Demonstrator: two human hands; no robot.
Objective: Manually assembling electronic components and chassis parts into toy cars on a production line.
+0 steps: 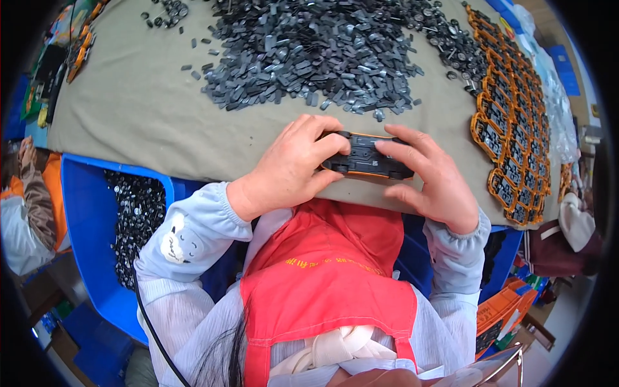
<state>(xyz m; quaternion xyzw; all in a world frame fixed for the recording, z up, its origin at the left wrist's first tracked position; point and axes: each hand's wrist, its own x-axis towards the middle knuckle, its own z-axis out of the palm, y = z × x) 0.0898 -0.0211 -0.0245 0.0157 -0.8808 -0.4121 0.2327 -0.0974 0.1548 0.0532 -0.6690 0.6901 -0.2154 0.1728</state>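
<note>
Two hands at the table's near edge: left hand (290, 169) and right hand (431, 174) closed around opposite ends of a black-and-orange toy car chassis (365, 157), held just above the beige table cover (135, 109). Beyond, heap of grey parts (309, 51); along right edge, row of finished chassis (512, 122); at left, blue bin (80, 213).

toy car chassis (365, 157) | black w/ orange rim, flat, oblong | lies level, long axis left-right, underside up | at near edge of table, just above the red apron | pinched at both ends betw. two hands
</note>
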